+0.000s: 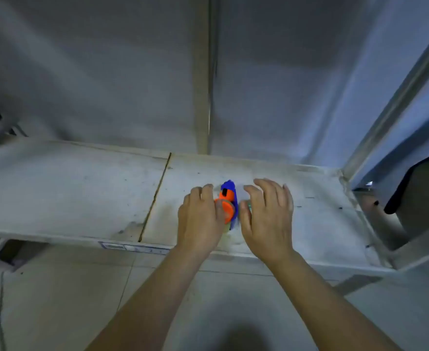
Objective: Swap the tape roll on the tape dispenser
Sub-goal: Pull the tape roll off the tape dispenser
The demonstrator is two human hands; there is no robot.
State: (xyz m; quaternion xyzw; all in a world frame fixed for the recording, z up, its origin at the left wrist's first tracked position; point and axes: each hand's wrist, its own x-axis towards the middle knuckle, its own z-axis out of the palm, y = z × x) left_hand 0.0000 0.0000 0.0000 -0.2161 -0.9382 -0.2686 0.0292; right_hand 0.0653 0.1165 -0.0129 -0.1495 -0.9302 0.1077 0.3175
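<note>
A blue and orange tape dispenser (229, 198) stands on a grey metal shelf (82, 188), near its front edge. My left hand (199, 216) rests against its left side, thumb on the round orange hub. My right hand (269, 214) comes in from the right with fingers spread and curved; its thumb touches the blue side. A small greenish edge (249, 206), perhaps a tape roll, shows under my right palm. The frame is blurred, so the roll on the dispenser is hard to make out.
A vertical seam (155, 196) divides the shelf into two panels. A metal upright post (395, 107) rises at the right, with a dark object (421, 188) behind it. Tiled floor (69, 287) lies below the shelf. A grey wall stands behind.
</note>
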